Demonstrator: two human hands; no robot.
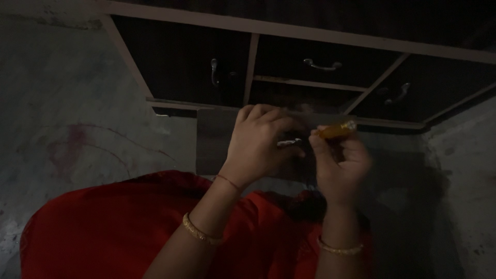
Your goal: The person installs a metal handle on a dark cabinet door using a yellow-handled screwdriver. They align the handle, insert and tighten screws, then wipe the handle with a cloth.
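The left hand is closed on a small metallic piece, pinched at the fingertips against a grey panel just behind the hand. The right hand is clamped on a screwdriver's yellow handle, its tip toward the left fingertips. Judgement: keep the tool in line with the piece, steady the panel, press lightly. Dark cabinet drawers lie beyond both hands.
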